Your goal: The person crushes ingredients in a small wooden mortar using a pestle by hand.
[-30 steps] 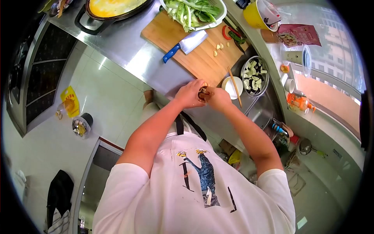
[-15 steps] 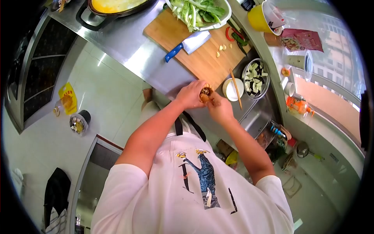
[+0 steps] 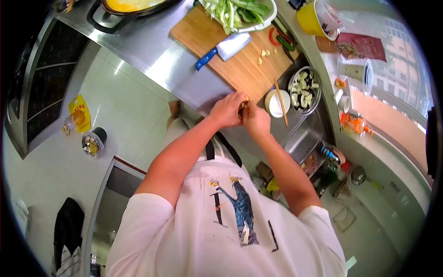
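In front of my apron, over the counter's edge, my left hand (image 3: 227, 110) is closed around a small orange-brown thing (image 3: 243, 107) with dark bits showing inside it. Its exact kind I cannot make out. My right hand (image 3: 256, 120) presses against its side, fingers bent and pinched on it, so most of it is hidden. Just beyond both hands lies the corner of a wooden cutting board (image 3: 237, 74). A cleaver with a blue handle (image 3: 207, 59) rests on the board, near several peeled garlic cloves (image 3: 264, 53).
To the right are a white bowl (image 3: 276, 105) with chopsticks (image 3: 280, 102) across it, a bowl of cut eggplant (image 3: 303, 92) and a sink (image 3: 297, 141). Leafy greens (image 3: 235, 14) fill a basket at the back. A pan (image 3: 108, 25) stands at the far left.
My right hand has turned and closed in against the brown thing, covering its opening more. The left hand keeps its hold. The view has shifted slightly.
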`<state>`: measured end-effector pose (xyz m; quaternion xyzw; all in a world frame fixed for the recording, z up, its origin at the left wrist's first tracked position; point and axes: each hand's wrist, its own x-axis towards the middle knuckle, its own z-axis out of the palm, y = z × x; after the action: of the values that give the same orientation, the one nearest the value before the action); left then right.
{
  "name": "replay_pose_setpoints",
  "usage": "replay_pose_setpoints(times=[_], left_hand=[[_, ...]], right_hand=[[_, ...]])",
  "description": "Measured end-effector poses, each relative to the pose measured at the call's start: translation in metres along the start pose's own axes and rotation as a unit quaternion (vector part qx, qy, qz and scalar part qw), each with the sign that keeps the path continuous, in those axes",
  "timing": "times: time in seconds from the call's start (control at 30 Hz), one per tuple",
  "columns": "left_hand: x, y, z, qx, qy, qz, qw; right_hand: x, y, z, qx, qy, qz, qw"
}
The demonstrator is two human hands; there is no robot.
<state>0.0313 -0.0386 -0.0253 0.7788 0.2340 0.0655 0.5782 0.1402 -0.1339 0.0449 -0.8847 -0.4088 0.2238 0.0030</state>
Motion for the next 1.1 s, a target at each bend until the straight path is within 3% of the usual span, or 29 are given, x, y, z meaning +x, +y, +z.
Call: replay_pose_setpoints(times=[0.17,0.43,0.53,0.6,0.67,0.9,1.03,1.1], left_hand=[[0.008,-0.002,-0.003,0.032,0.007,-0.003,0.999],[0.002,-0.001,0.001,0.024,-0.014,-0.019,0.999],[0.001,0.003,-0.007,0.006,-0.028,0.0,1.0],[-0.002,0.002,-0.004,0.018,-0.007,-0.006,1.0],[-0.001,0.008,-0.006,0.001,-0.004,-0.018,1.0],[0.002,-0.001,-0.005,0.018,-0.004,-0.004,1.0],[-0.007,-0.002,0.008,0.018,-0.021,-0.013,1.0],[0.005,-0.003,0.001,0.022,-0.015,-0.012,1.0]], right_hand=[[-0.013,0.008,-0.034,0.052,-0.025,0.021,0.998],[-0.012,0.011,-0.014,0.065,-0.076,0.087,0.991],[0.003,0.01,-0.035,0.099,-0.092,0.057,0.989],[0.004,-0.002,-0.045,0.148,-0.135,0.144,0.969],[-0.001,0.004,-0.004,0.086,-0.11,0.125,0.982],[-0.001,0.012,-0.034,0.168,-0.085,0.098,0.977],[0.002,0.018,0.01,0.141,-0.09,0.14,0.976],[0.013,0.031,0.013,0.206,-0.1,0.107,0.967]])
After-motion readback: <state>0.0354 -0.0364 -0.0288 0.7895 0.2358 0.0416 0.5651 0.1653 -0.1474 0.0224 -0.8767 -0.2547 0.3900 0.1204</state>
